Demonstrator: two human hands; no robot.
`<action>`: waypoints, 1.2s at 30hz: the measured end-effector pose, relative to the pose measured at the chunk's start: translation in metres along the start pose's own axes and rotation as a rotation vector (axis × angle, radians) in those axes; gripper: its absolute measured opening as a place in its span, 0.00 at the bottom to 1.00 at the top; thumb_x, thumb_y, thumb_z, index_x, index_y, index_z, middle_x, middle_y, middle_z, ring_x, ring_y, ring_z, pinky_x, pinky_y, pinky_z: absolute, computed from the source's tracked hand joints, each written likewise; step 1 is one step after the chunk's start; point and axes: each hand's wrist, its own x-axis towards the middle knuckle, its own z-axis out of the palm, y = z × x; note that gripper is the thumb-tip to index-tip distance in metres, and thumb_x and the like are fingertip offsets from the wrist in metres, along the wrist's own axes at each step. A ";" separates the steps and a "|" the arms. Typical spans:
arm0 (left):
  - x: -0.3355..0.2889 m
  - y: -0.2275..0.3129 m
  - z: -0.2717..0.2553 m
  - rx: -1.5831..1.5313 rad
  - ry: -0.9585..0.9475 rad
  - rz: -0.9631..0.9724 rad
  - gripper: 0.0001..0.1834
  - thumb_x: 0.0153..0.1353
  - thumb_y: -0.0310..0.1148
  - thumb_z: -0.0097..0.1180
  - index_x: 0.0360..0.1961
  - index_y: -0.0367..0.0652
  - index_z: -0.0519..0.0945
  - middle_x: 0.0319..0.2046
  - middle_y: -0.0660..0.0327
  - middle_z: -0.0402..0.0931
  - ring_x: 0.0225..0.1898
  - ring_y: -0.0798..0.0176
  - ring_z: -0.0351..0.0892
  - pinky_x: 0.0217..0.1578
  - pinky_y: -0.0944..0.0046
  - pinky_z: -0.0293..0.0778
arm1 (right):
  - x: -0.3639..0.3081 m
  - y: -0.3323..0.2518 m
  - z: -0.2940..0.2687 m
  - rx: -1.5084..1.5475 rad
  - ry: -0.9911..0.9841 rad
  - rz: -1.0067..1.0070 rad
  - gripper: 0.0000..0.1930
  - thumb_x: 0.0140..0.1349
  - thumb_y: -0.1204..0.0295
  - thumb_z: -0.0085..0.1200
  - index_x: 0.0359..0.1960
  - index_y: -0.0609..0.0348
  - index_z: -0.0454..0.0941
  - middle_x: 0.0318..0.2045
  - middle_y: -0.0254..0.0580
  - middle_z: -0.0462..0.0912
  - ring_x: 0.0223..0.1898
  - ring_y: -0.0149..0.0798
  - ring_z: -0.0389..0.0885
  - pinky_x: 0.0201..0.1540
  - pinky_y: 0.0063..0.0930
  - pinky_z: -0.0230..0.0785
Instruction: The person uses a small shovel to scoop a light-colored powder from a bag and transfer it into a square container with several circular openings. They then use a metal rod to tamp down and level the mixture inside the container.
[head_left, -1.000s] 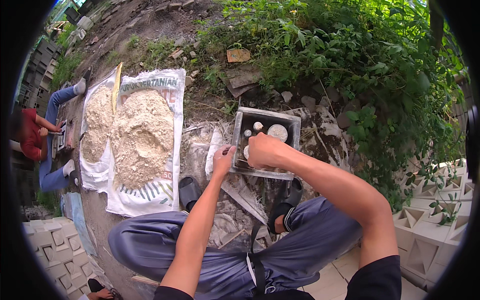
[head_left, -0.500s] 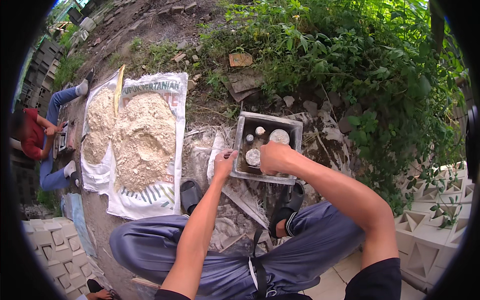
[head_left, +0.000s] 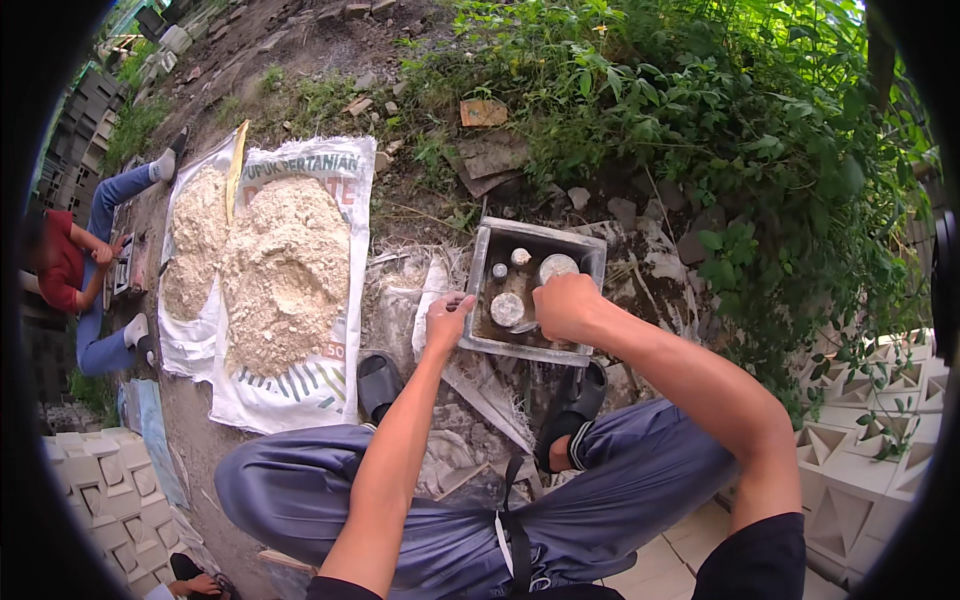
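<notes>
A square grey mould box [head_left: 483, 262] with thick walls sits on the ground between my feet. Inside it stand two larger round plugs, the near one [head_left: 507, 309] and the far one [head_left: 558, 266], beside two smaller pegs [head_left: 521, 256]. My left hand [head_left: 450, 320] is closed on the box's left wall, fingertips at the rim. My right hand [head_left: 567, 307] reaches over the right part of the box with its fingers closed, pointing down inside. A thin pale edge [head_left: 524, 326] shows by its fingers; whatever they hold is mostly hidden.
Two sacks lie at the left, heaped with pale sandy powder [head_left: 285, 270]. Beyond them a person in a red top [head_left: 62, 260] works at another mould. Patterned blocks [head_left: 850, 470] stand at the right, below leafy plants [head_left: 780, 180]. Dark sandals [head_left: 380, 385] lie near my feet.
My right hand has shifted slightly right and up inside the box, uncovering more of the floor beside the near plug. My left hand stays at the left wall.
</notes>
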 end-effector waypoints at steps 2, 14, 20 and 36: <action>0.001 -0.005 -0.003 0.015 0.012 -0.004 0.13 0.55 0.37 0.61 0.32 0.37 0.81 0.23 0.63 0.78 0.25 0.70 0.73 0.30 0.68 0.69 | 0.001 -0.006 0.000 0.031 -0.031 -0.018 0.14 0.38 0.74 0.58 0.31 0.59 0.83 0.31 0.48 0.84 0.36 0.47 0.84 0.35 0.34 0.76; -0.004 0.000 -0.002 0.020 0.029 0.012 0.13 0.56 0.38 0.60 0.32 0.37 0.81 0.23 0.63 0.78 0.27 0.71 0.74 0.32 0.69 0.69 | -0.015 -0.007 -0.019 0.134 -0.114 0.004 0.14 0.38 0.76 0.55 0.31 0.64 0.82 0.35 0.54 0.82 0.38 0.52 0.82 0.38 0.39 0.76; -0.003 0.000 -0.004 -0.036 0.003 -0.010 0.13 0.56 0.37 0.60 0.32 0.37 0.81 0.23 0.63 0.78 0.26 0.70 0.73 0.31 0.68 0.69 | 0.002 -0.007 -0.002 0.153 -0.212 0.027 0.16 0.34 0.77 0.55 0.31 0.63 0.82 0.35 0.54 0.82 0.38 0.52 0.82 0.38 0.39 0.76; 0.005 0.068 -0.065 0.711 -0.300 0.116 0.15 0.53 0.35 0.57 0.43 0.46 0.79 0.36 0.53 0.79 0.40 0.53 0.79 0.41 0.58 0.73 | -0.035 0.004 -0.100 0.062 -0.133 -0.029 0.25 0.58 0.52 0.52 0.29 0.68 0.81 0.26 0.56 0.81 0.31 0.53 0.80 0.34 0.41 0.71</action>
